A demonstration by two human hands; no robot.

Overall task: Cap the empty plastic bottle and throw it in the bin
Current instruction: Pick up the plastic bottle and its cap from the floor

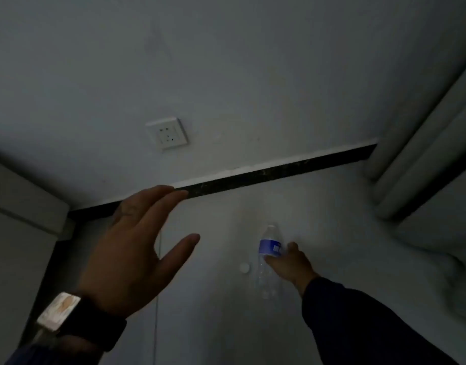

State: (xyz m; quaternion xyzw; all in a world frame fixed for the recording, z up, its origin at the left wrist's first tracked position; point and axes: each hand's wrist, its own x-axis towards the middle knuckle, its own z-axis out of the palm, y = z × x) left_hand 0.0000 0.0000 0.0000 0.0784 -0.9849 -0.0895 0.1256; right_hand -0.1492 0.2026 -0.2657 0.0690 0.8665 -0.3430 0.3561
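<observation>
Head view, in dim light: a clear plastic bottle (pixel 269 255) with a blue label stands upright on a pale floor (pixel 331 206), uncapped as far as the gloom allows, in the open middle of the floor and short of the dark skirting (pixel 266 172) that runs along the wall's foot; the right hand (pixel 289 264), reaching out of a dark sleeve (pixel 358 322), closes round the bottle at its label, thumb on the far side and fingers on the near; a white cap (pixel 244 267) lies flat on the floor just left of the bottle, apart from it; the left hand (pixel 137 246) hangs spread and empty above the floor's left part, fingers together and thumb out, a watch (pixel 59 310) on its wrist; a white socket (pixel 166 133) sits on the wall above the skirting; pale curtains (pixel 424 159) fall to the floor at the right edge; a pale cabinet (pixel 18 219) stands at the left.
</observation>
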